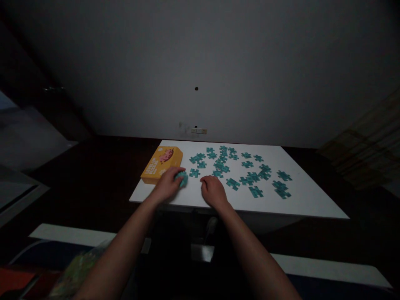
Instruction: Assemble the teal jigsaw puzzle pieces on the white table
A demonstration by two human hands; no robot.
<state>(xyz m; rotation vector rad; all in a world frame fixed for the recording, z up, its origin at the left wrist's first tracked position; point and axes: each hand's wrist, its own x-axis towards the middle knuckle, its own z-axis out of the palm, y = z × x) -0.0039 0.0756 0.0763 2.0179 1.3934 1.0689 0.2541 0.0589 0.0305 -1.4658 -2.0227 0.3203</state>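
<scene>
White table (312,200) with yellow box (161,164) at its left end, teal pieces (246,171) scattered face down across the middle. Left hand (167,184) curled around a small bunch of pieces (182,178) just beside the box. Right hand (213,191) palm down, fingers loosely bent, tips on the table near loose pieces; grasp unclear.

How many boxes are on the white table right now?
1. The yellow box lies at the table's far-left corner, just beyond the left hand, which holds teal puzzle pieces. None seems hidden.
</scene>
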